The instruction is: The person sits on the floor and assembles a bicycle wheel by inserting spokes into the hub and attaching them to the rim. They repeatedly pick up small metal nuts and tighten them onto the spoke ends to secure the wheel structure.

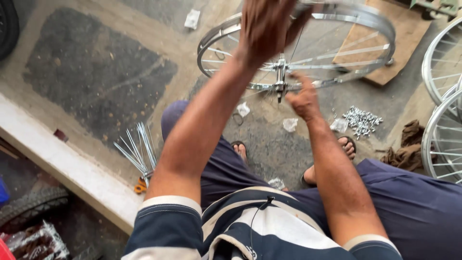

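Left hand [269, 26] raised, seemingly gripping wheel rim [370, 17]; right hand [302, 98] at hub [280, 77].

We saw a bundle of loose spokes [137, 149] lying on the concrete floor [96, 72] beside a pale ledge [62, 168]. A heap of small silver nipples [362, 120] sat near a brown rag [409, 144]. Finished wheels [442, 96] stood at the right, and a wooden board [409, 33] lay beyond.
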